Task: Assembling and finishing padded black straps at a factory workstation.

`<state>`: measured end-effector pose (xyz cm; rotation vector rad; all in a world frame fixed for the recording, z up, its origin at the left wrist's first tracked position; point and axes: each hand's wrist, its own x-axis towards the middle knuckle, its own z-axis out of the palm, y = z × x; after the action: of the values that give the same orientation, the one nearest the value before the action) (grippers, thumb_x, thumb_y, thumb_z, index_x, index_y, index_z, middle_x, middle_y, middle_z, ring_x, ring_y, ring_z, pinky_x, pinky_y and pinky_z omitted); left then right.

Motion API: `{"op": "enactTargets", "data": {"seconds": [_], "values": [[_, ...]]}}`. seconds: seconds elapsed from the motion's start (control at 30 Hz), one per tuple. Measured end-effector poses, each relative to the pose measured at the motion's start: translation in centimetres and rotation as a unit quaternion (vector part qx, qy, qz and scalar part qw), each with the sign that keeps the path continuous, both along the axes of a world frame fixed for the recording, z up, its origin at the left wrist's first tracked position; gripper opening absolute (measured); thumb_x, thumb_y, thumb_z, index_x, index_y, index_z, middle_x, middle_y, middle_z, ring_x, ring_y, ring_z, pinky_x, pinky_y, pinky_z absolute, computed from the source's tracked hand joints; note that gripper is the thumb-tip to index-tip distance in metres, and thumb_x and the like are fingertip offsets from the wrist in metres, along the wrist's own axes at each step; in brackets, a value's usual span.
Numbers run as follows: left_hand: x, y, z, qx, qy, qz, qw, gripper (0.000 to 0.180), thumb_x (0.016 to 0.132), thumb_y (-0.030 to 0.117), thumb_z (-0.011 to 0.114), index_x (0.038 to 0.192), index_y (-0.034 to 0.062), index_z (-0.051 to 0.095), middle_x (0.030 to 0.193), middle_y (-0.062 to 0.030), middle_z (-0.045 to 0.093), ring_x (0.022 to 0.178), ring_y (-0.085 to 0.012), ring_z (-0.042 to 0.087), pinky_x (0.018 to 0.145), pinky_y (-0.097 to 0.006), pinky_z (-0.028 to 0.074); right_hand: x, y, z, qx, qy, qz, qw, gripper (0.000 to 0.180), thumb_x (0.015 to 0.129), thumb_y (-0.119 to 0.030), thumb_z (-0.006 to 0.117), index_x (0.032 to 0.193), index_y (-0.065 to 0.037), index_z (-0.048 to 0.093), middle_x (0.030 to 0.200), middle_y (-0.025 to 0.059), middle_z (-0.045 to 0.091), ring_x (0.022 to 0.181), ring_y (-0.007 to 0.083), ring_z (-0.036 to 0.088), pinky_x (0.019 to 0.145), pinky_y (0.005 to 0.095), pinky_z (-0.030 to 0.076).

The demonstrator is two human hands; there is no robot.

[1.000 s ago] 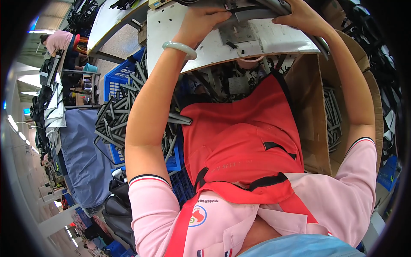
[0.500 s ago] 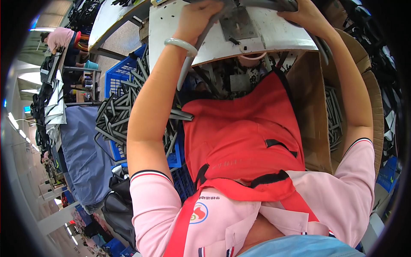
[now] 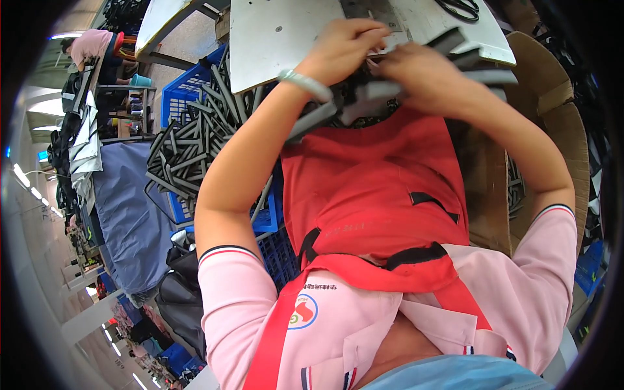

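Both hands met at the near edge of a pale grey work table (image 3: 279, 39), just above the person's red apron (image 3: 370, 188). The left hand (image 3: 341, 49), with a pale green bangle (image 3: 305, 83) on its wrist, had its fingers curled down onto a bundle of dark grey straps (image 3: 383, 91); the right hand (image 3: 422, 71) lay closed over the same bundle from the other side, the two hands almost touching. The straps were long, flat and narrow, a matte charcoal colour, with squared ends; several fanned out to the right past the right hand, one lying over the table's edge, and one longer piece slanted down to the left beneath the left wrist. How many pieces each hand pinched could not be told, since the fingers hid the middle of the bundle. To the left, below the table, a blue plastic crate (image 3: 179, 97) stood heaped with many more of the same grey strips, jumbled at all angles. A brown cardboard box (image 3: 559, 117) stood to the right of the apron.
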<state>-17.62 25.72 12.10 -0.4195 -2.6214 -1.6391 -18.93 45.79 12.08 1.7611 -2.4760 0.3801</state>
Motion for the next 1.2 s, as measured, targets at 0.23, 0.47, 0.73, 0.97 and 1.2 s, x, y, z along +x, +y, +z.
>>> {"op": "enactTargets", "data": {"seconds": [0.23, 0.47, 0.73, 0.97, 1.2], "values": [[6.6, -2.0, -1.6, -0.262, 0.099, -0.013, 0.96, 0.03, 0.093, 0.022, 0.062, 0.112, -0.0017, 0.065, 0.096, -0.0119, 0.07, 0.085, -0.0208, 0.066, 0.076, -0.033, 0.049, -3.2, 6.7, 4.4, -0.003, -0.131, -0.176, 0.976, 0.061, 0.073, -0.01, 0.073, 0.128, 0.004, 0.051, 0.126, 0.0211, 0.055, 0.12, 0.0359, 0.05, 0.105, 0.0373, 0.038], [2.5, -2.4, 3.2, 0.027, -0.133, 0.034, 0.99, 0.032, 0.087, 0.024, 0.069, 0.104, -0.0028, 0.071, 0.073, -0.0034, 0.068, 0.059, -0.0055, 0.054, 0.054, -0.019, 0.043, -5.5, 8.4, 6.4, -0.028, -0.176, -0.27, 0.946, 0.071, 0.075, -0.021, 0.075, 0.136, 0.002, 0.049, 0.128, 0.0202, 0.056, 0.119, 0.0266, 0.054, 0.103, 0.0341, 0.04], [-2.0, -1.6, 4.7, 0.0, -0.062, 0.082, 0.995, 0.032, 0.088, 0.023, 0.072, 0.106, -0.0029, 0.071, 0.074, -0.0082, 0.069, 0.053, -0.0055, 0.049, 0.05, -0.02, 0.04, -9.2, 8.3, 7.7, -0.032, -0.144, -0.279, 0.949, 0.076, 0.072, -0.027, 0.079, 0.135, 0.003, 0.049, 0.12, 0.0209, 0.06, 0.111, 0.0275, 0.059, 0.098, 0.0342, 0.044], [-4.4, -1.3, 5.1, -0.026, -0.033, 0.068, 0.997, 0.032, 0.087, 0.022, 0.072, 0.106, -0.0034, 0.071, 0.073, -0.0078, 0.067, 0.054, -0.0059, 0.049, 0.051, -0.02, 0.039, -9.7, 7.9, 10.1, -0.033, -0.242, -0.29, 0.925, 0.078, 0.068, -0.031, 0.082, 0.131, 0.006, 0.052, 0.116, 0.0221, 0.065, 0.107, 0.025, 0.061, 0.094, 0.0343, 0.046], [-4.6, -2.5, 5.0, 0.008, -0.043, 0.078, 0.996, 0.029, 0.087, 0.02, 0.072, 0.105, -0.0031, 0.071, 0.075, -0.0074, 0.067, 0.057, -0.0061, 0.05, 0.052, -0.021, 0.037, -9.7, 6.8, 10.2, -0.042, -0.274, -0.279, 0.92, 0.072, 0.07, -0.025, 0.081, 0.129, 0.005, 0.054, 0.112, 0.0193, 0.067, 0.103, 0.0224, 0.062, 0.092, 0.0335, 0.047]]}}
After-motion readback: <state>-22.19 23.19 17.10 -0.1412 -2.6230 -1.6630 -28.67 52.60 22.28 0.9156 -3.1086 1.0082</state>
